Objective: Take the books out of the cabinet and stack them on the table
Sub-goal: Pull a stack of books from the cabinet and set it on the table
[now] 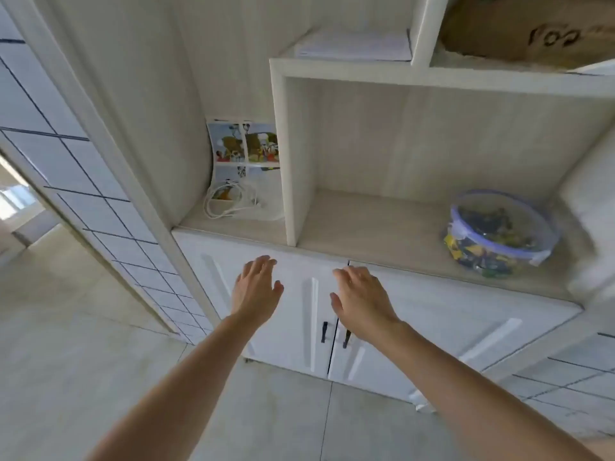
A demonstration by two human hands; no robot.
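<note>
Two empty hands, left hand (pixel 254 289) and right hand (pixel 361 301), each grip spread wide, hover before shut cabinet doors (pixel 289 314); black handles (pixel 324 331) sit just below the right grip. No books visible, presumably behind doors. Nothing stacked yet.

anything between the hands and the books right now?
Yes. Both lower cabinet doors are shut, and no books show behind them. The left hand and right hand hover open, above the black handles, touching neither.
</note>
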